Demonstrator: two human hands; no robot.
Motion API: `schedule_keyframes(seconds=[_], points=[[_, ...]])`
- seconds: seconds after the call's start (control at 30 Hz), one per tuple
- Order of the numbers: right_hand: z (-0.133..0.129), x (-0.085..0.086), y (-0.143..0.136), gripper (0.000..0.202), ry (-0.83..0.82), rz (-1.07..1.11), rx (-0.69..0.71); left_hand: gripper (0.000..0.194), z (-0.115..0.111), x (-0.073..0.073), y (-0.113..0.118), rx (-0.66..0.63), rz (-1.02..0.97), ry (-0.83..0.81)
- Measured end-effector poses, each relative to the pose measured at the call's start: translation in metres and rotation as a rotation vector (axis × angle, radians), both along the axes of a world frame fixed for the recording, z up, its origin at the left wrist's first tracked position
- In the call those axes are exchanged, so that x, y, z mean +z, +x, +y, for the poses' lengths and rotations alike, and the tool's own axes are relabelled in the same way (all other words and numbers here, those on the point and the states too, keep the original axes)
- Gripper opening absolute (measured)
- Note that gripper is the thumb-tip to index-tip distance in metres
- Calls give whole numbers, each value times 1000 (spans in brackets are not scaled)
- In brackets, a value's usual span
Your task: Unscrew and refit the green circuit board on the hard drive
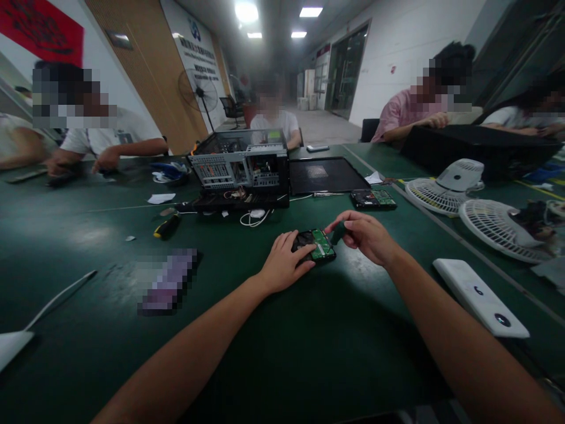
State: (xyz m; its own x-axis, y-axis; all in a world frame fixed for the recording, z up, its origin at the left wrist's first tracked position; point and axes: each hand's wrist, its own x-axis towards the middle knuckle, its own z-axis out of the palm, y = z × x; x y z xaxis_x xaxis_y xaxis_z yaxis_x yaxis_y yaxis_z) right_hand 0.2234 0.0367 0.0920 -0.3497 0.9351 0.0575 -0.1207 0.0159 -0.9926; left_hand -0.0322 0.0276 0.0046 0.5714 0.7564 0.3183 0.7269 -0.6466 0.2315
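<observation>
A hard disk drive (324, 252) lies on the green table with its green circuit board facing up. My left hand (285, 259) is laid over its left part, fingers across the top and thumb along the near edge, gripping it against the table. At the drive's right edge, my right hand (364, 234) pinches a small dark green piece (338, 232) between thumb and fingers. That piece is slanted, with its lower end close to the drive; its kind is too unclear to tell. A second hard disk drive (374, 199) lies farther back on the right.
An opened computer case (241, 168) stands ahead, with a black side panel (329, 175) beside it. A yellow-and-black screwdriver (166, 226) and a blurred purple object (170, 280) lie left. White fan parts (435, 197) and a white device (481, 297) are right. Several people sit around the table.
</observation>
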Motion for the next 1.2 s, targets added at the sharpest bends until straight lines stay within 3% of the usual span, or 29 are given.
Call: schedule_keyframes(seconds=[0.3,0.57,1.2], points=[[0,-1,0,33,31,-28,-4,48,-1,3,0,2,-10,-15],[-1,-2,-1,18,34,-35,-22,47,0,1,1,0,-6,-2],[2,-4,-6,30,-10,12,18,48,1,0,0,-4,-6,-8]])
